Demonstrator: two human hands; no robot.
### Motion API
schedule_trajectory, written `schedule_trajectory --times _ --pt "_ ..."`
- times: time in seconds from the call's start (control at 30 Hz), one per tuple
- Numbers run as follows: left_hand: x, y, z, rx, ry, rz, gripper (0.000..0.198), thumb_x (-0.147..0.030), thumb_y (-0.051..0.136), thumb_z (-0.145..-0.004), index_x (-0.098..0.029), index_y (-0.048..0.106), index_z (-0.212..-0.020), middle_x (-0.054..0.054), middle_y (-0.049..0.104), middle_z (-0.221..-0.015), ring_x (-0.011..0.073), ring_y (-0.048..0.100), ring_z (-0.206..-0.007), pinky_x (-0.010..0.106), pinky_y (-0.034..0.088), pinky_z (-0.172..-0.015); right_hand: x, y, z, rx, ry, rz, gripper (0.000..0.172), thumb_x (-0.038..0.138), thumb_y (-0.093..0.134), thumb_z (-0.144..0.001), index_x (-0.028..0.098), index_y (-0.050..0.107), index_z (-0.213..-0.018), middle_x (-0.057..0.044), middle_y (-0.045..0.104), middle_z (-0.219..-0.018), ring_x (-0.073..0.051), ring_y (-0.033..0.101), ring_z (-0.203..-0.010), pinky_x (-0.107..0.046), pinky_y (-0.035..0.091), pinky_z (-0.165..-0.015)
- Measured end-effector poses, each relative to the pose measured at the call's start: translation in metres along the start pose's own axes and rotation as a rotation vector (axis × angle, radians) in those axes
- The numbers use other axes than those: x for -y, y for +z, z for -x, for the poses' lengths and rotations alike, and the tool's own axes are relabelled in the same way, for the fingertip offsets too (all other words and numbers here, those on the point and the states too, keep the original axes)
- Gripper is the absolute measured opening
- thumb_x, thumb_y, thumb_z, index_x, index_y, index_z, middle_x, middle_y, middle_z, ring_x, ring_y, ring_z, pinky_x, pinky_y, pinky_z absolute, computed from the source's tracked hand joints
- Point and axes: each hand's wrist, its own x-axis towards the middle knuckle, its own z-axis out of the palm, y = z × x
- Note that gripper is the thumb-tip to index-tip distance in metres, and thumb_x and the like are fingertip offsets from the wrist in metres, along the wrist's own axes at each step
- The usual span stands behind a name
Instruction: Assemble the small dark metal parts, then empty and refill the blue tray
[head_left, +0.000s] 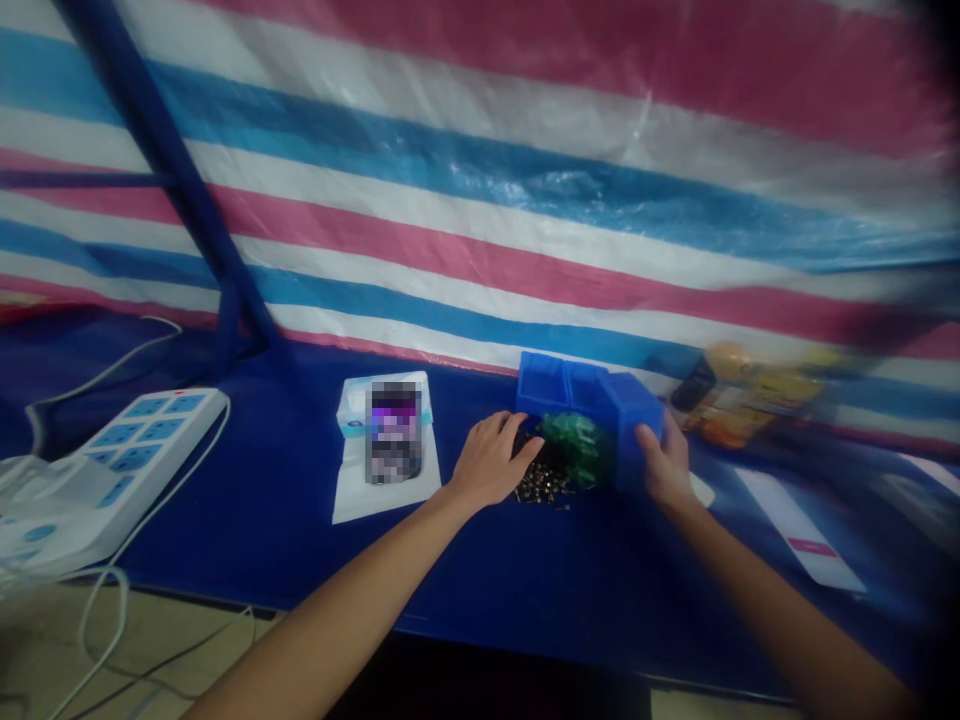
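My right hand (666, 462) grips the right side of a blue plastic bin (637, 415), which is tilted over. By its mouth lies a mass of shiny green pieces (581, 450), too blurred to name. In front of them a heap of small brass-coloured and dark metal parts, perhaps screws, (544, 484) is spread on the blue table (480, 580). My left hand (495, 458) reaches to the left edge of this heap, thumb and fingers apart; its fingertips are partly hidden. Two more blue compartments (559, 382) stand just behind.
A white and teal packet (356, 405) with a blurred-out item on it lies left of my left hand. Further left is a white power strip (142, 450) with cables. Orange and yellow items (742, 400) and a white card-like thing (799, 530) lie right. A striped sheet hangs behind.
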Motion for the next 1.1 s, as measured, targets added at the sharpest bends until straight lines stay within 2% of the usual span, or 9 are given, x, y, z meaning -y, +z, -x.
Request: schedule_trajectory --times 0.33,0.47,0.67,0.8,1.0,1.1 --pt "0.000 0.000 0.000 0.025 0.003 -0.024 0.056 -0.058 0.025 -0.096 -0.024 0.046 -0.135 0.009 0.051 -0.133 0.0280 0.044 -0.127 0.048 0.034 -0.108 0.011 -0.023 -0.011 0.245 -0.178 0.111 0.067 0.054 0.072 -0.071 0.019 0.060 -0.127 -0.011 0.061 -0.125 -0.034 0.054 -0.116 -0.045 0.042 -0.099" --pt "0.000 -0.001 0.000 0.048 0.004 -0.037 0.055 -0.059 0.025 -0.096 -0.025 0.046 -0.134 0.008 0.051 -0.133 0.0277 0.044 -0.127 0.049 0.033 -0.108 0.018 -0.032 -0.020 0.361 -0.282 0.252 0.066 0.055 0.063 -0.079 0.019 0.053 -0.134 -0.012 0.059 -0.129 -0.034 0.055 -0.117 -0.046 0.046 -0.096" --pt "0.001 0.000 -0.001 0.042 0.007 -0.028 0.055 -0.059 0.026 -0.096 -0.024 0.046 -0.133 0.009 0.050 -0.133 0.0276 0.043 -0.127 0.047 0.033 -0.108 0.026 -0.040 -0.039 0.370 -0.334 0.309 0.063 0.060 0.052 -0.087 0.021 0.050 -0.136 -0.012 0.057 -0.132 -0.032 0.055 -0.118 -0.043 0.043 -0.099" --pt "0.001 -0.001 0.000 0.042 0.009 -0.018 0.055 -0.060 0.027 -0.096 -0.024 0.047 -0.133 0.009 0.050 -0.133 0.0279 0.043 -0.128 0.048 0.034 -0.108 0.038 -0.041 -0.045 0.365 -0.327 0.316 0.065 0.062 0.048 -0.088 0.017 0.051 -0.135 -0.014 0.057 -0.131 -0.031 0.055 -0.117 -0.042 0.040 -0.101" --pt "0.004 0.001 0.000 0.018 0.017 -0.002 0.053 -0.058 0.030 -0.095 -0.025 0.048 -0.132 0.009 0.050 -0.133 0.0282 0.042 -0.129 0.048 0.034 -0.109 0.059 -0.047 -0.053 0.440 -0.269 0.309 0.065 0.062 0.049 -0.089 0.017 0.051 -0.135 -0.014 0.059 -0.127 -0.028 0.057 -0.111 -0.039 0.043 -0.095" --pt "0.006 0.004 -0.001 0.000 0.030 0.002 0.052 -0.057 0.033 -0.095 -0.024 0.049 -0.131 0.010 0.049 -0.133 0.0287 0.041 -0.130 0.048 0.034 -0.109 0.066 -0.045 -0.050 0.410 -0.278 0.297 0.066 0.063 0.052 -0.087 0.017 0.052 -0.135 -0.014 0.058 -0.128 -0.028 0.056 -0.114 -0.039 0.042 -0.097"
